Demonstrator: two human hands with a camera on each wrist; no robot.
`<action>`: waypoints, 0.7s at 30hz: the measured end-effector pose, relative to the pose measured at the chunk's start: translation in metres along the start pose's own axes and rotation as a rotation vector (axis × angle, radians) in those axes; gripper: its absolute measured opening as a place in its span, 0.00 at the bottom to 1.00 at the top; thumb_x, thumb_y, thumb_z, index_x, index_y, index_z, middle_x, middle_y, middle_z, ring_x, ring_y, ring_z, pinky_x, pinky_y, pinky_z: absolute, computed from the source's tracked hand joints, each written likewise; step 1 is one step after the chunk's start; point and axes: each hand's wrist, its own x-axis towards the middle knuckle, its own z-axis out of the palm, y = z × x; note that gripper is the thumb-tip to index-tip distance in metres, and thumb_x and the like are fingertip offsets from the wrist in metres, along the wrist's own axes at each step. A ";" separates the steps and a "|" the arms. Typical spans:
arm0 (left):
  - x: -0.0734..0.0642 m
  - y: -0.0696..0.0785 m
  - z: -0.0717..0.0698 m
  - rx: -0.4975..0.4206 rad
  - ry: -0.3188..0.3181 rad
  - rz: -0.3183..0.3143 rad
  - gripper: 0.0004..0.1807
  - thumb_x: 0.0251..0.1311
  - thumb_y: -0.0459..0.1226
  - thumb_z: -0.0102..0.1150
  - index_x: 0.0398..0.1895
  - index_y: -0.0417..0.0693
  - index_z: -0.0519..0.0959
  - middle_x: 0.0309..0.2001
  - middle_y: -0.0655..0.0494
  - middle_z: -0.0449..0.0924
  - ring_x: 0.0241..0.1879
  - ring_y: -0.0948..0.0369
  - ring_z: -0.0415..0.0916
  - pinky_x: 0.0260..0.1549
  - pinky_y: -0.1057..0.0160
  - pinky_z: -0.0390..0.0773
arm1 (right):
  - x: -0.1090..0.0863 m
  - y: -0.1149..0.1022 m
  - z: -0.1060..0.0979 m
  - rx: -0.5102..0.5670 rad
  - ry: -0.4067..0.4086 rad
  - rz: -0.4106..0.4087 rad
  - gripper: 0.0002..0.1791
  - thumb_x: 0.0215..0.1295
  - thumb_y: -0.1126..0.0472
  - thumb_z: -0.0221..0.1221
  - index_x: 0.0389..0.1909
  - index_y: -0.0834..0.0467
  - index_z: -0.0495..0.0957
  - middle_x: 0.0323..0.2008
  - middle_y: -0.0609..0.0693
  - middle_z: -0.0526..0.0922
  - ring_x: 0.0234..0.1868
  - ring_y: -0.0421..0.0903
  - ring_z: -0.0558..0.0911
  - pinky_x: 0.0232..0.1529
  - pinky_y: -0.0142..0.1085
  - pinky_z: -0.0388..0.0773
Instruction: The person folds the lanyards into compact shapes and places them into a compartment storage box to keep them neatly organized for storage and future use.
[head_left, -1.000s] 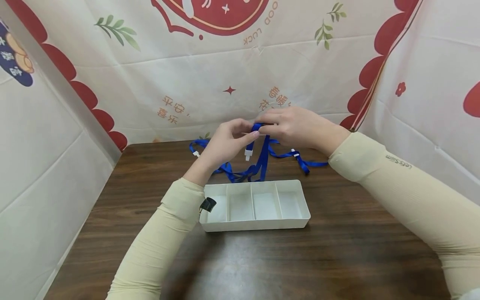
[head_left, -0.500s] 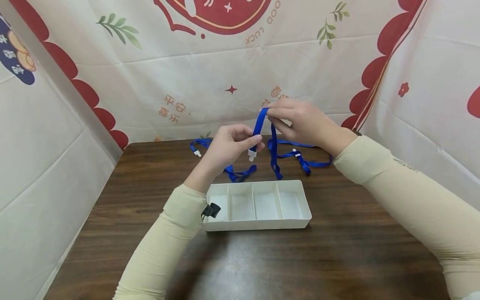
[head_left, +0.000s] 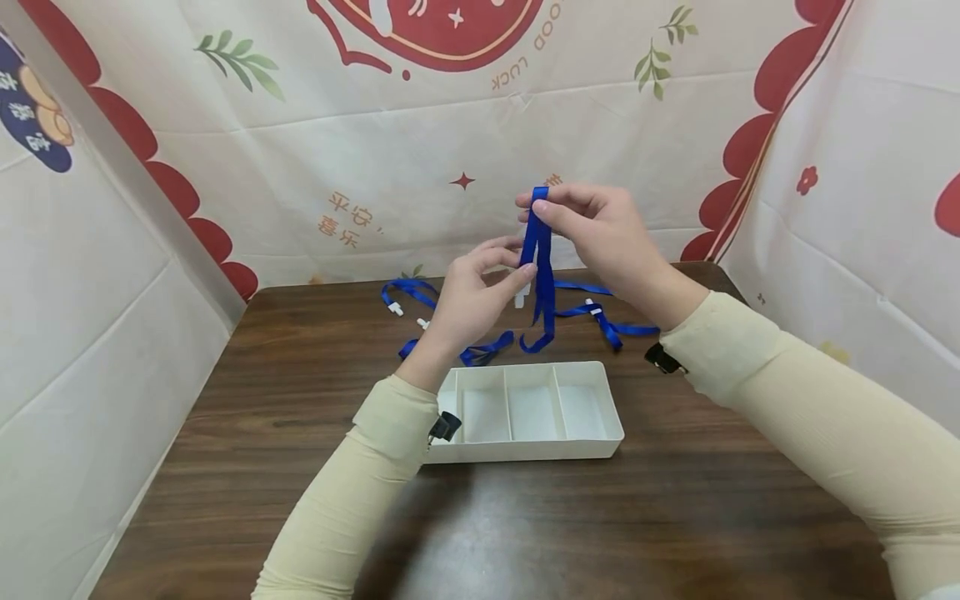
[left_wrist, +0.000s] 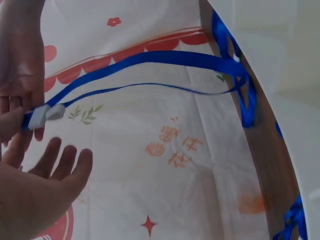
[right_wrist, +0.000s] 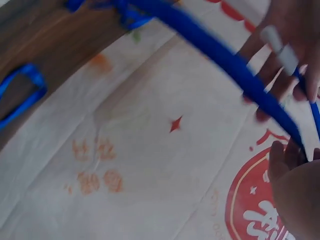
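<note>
Above the tray I hold up a blue lanyard (head_left: pixel 545 275), folded over at the top and hanging down behind the tray. My right hand (head_left: pixel 600 229) pinches its upper fold between thumb and fingers. Lower and to the left, my left hand (head_left: pixel 480 287) pinches the strap just by a white plastic clip (right_wrist: pixel 286 59). The clip (left_wrist: pixel 40 116) also shows in the left wrist view, where two lengths of strap run down to the table. In the right wrist view the wide strap (right_wrist: pixel 215 52) is blurred and rises to the right fingertips.
A white tray (head_left: pixel 522 450) with several compartments stands on the dark wooden table (head_left: pixel 600 517), partly behind my left forearm. More blue lanyards with white clips lie behind it, at left (head_left: pixel 412 286) and right (head_left: pixel 615 327). Printed cloth (head_left: pixel 420 150) rises at the back and sides.
The right hand has lifted the strap higher and turned, its thumb now facing the camera. The left hand has moved slightly right and up. The held lanyard has come away from those on the table.
</note>
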 end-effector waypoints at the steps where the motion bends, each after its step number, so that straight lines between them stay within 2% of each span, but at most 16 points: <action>1: 0.000 0.001 0.001 -0.030 -0.006 -0.008 0.12 0.74 0.41 0.66 0.44 0.40 0.89 0.69 0.52 0.81 0.72 0.56 0.76 0.65 0.53 0.83 | -0.001 -0.001 0.002 0.016 0.009 0.000 0.17 0.78 0.51 0.62 0.56 0.58 0.88 0.57 0.46 0.91 0.71 0.47 0.80 0.78 0.52 0.67; 6: 0.000 0.000 0.010 -0.147 -0.044 -0.041 0.13 0.74 0.40 0.66 0.46 0.38 0.89 0.66 0.51 0.84 0.71 0.57 0.78 0.67 0.52 0.81 | -0.002 -0.004 0.006 0.060 0.028 -0.020 0.15 0.78 0.53 0.63 0.54 0.58 0.88 0.56 0.45 0.91 0.70 0.47 0.80 0.75 0.52 0.68; 10: 0.000 -0.003 0.017 -0.169 -0.046 -0.020 0.13 0.74 0.40 0.66 0.48 0.39 0.89 0.59 0.49 0.89 0.64 0.62 0.83 0.66 0.58 0.82 | -0.005 -0.006 0.008 0.183 0.009 0.005 0.15 0.77 0.56 0.64 0.54 0.61 0.88 0.57 0.47 0.91 0.66 0.51 0.83 0.77 0.49 0.70; 12: 0.000 -0.005 0.020 -0.174 -0.033 -0.011 0.12 0.73 0.40 0.66 0.47 0.40 0.90 0.53 0.51 0.91 0.54 0.67 0.85 0.59 0.65 0.83 | -0.007 -0.007 0.009 0.243 -0.005 0.020 0.15 0.77 0.57 0.64 0.54 0.62 0.88 0.58 0.48 0.91 0.66 0.52 0.83 0.76 0.47 0.71; 13: 0.000 -0.005 0.021 -0.175 -0.027 -0.012 0.11 0.73 0.40 0.66 0.47 0.40 0.90 0.48 0.51 0.92 0.45 0.67 0.85 0.50 0.67 0.83 | -0.007 -0.008 0.009 0.262 -0.010 0.025 0.15 0.77 0.57 0.64 0.54 0.63 0.88 0.58 0.48 0.91 0.67 0.52 0.82 0.76 0.47 0.72; 16: 0.000 -0.007 0.024 -0.187 -0.012 -0.021 0.10 0.73 0.40 0.67 0.44 0.41 0.89 0.39 0.56 0.89 0.36 0.67 0.80 0.39 0.69 0.77 | -0.007 -0.010 0.010 0.285 -0.020 0.023 0.15 0.78 0.57 0.63 0.54 0.64 0.88 0.57 0.48 0.91 0.70 0.50 0.80 0.78 0.48 0.69; 18: -0.001 -0.008 0.025 -0.192 -0.007 -0.028 0.10 0.74 0.40 0.66 0.43 0.41 0.87 0.36 0.58 0.84 0.32 0.65 0.76 0.36 0.67 0.73 | -0.006 -0.011 0.010 0.283 -0.018 0.021 0.15 0.78 0.58 0.62 0.53 0.64 0.88 0.56 0.48 0.91 0.71 0.50 0.79 0.80 0.50 0.67; 20: -0.003 -0.010 0.027 -0.203 -0.004 -0.026 0.10 0.75 0.40 0.64 0.43 0.40 0.84 0.35 0.61 0.81 0.35 0.65 0.76 0.38 0.67 0.73 | -0.006 -0.012 0.009 0.280 -0.015 0.022 0.14 0.79 0.58 0.62 0.53 0.63 0.88 0.56 0.48 0.91 0.73 0.49 0.77 0.81 0.51 0.64; 21: -0.004 -0.010 0.028 -0.209 -0.001 -0.025 0.10 0.76 0.40 0.63 0.43 0.40 0.83 0.33 0.61 0.78 0.33 0.64 0.74 0.37 0.66 0.71 | -0.005 -0.012 0.009 0.282 -0.013 0.025 0.14 0.78 0.58 0.62 0.53 0.63 0.88 0.56 0.48 0.91 0.73 0.50 0.77 0.82 0.52 0.64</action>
